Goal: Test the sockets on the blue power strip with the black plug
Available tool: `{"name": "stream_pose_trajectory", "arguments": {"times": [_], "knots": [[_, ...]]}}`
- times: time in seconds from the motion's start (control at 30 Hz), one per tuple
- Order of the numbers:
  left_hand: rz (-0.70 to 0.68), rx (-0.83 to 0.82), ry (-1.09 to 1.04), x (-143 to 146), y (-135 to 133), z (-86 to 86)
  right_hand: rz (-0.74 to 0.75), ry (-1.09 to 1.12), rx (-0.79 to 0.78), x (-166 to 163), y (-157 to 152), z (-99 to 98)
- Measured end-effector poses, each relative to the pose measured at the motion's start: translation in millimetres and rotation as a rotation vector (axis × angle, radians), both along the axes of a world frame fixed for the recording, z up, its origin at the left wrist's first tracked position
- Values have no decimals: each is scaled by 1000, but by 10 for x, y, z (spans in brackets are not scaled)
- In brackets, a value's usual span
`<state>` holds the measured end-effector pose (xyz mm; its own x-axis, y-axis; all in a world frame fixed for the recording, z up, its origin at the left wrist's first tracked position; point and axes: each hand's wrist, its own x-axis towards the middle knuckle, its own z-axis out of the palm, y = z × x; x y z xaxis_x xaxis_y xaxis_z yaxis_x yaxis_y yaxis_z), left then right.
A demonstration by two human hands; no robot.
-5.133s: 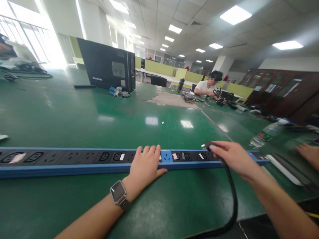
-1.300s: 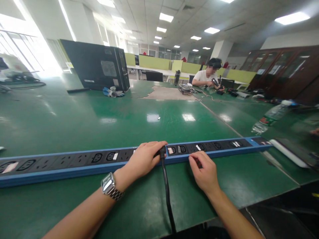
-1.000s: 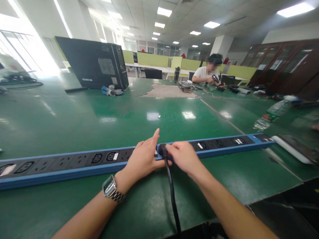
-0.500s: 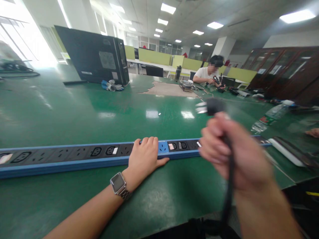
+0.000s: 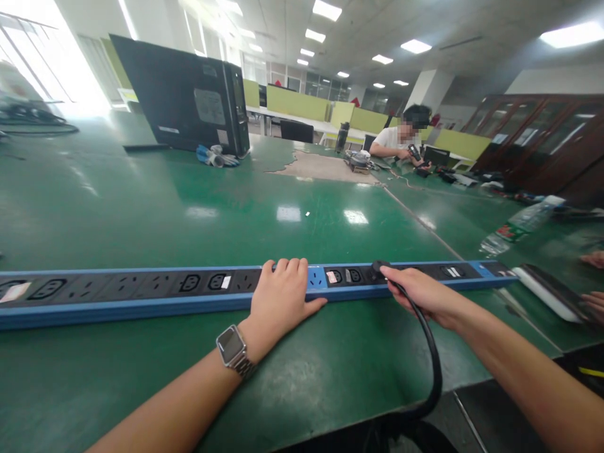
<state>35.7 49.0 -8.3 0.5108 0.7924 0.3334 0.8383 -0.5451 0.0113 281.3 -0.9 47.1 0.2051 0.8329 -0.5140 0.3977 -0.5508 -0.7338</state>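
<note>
While the left hand [image 5: 283, 296] lies flat and spread on the long blue power strip [image 5: 141, 296], fingers draped over its far edge and the thumb pressed against the near side, the right hand [image 5: 419, 292] is closed around a black plug [image 5: 380, 269], thumb and fingers pinched on it, and holds it down on the strip's socket row a little way to the right of the left hand. Whether the plug's pins sit fully in a socket I cannot tell, since the fingers cover the joint. From under the right hand a black cable [image 5: 431, 358] curves toward the person and drops over the near edge of the green table [image 5: 189, 214]. Just beyond the left fingertips a bright blue socket [image 5: 315, 277] shows between the two hands, with black sockets bearing small white labels next to it. A wristwatch [image 5: 231, 347] with a metal band sits behind the left hand on the wrist. Far past both hands a black computer case [image 5: 184, 107] stands on the table, and further off a seated person [image 5: 396, 141] works at the bench. To the right of the right hand lie a plastic bottle [image 5: 519, 223] on its side and, at the picture's edge, another person's fingers [image 5: 592, 258].
</note>
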Motion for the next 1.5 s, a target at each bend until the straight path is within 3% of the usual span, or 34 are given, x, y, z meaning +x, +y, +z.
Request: {"name": "stream_pose_trajectory", "arguments": {"times": [0.1,0.3,0.37,0.43,0.53,0.6,0.67,0.73,0.87,0.97,1.1,1.23,1.33,1.43,1.5], "knots": [[0,-11,4,0,10,0,-9,76,-19,-12,-2,24],[6,-12,13,5,7,9,-65,285,-70,-29,24,-227],[6,-9,19,9,0,15,-60,229,-38,-42,10,-245],[9,-8,28,12,-3,19,-42,105,35,-55,-16,-150],[12,-21,37,10,4,20,-54,73,229,35,-76,190],[4,-21,32,6,12,18,-104,119,382,233,-126,421],[-3,-12,22,2,19,16,-152,80,381,528,-170,519],[-2,-5,15,-1,22,12,-184,12,217,857,-198,439],[-7,-8,13,1,24,1,-266,8,39,1358,-203,23],[-12,-5,13,8,23,-3,-242,98,-4,1501,-185,-178],[-7,-3,22,7,27,-1,-218,133,-39,1534,-163,-206],[-9,-1,6,-12,27,-9,-206,65,-70,1513,-160,-76],[-14,3,-45,4,11,-31,-253,79,155,1292,-161,101],[-65,60,-182,53,-11,-38,-132,206,399,694,-169,222],[-171,127,-295,52,-15,-2,72,116,325,136,-188,237]]}}
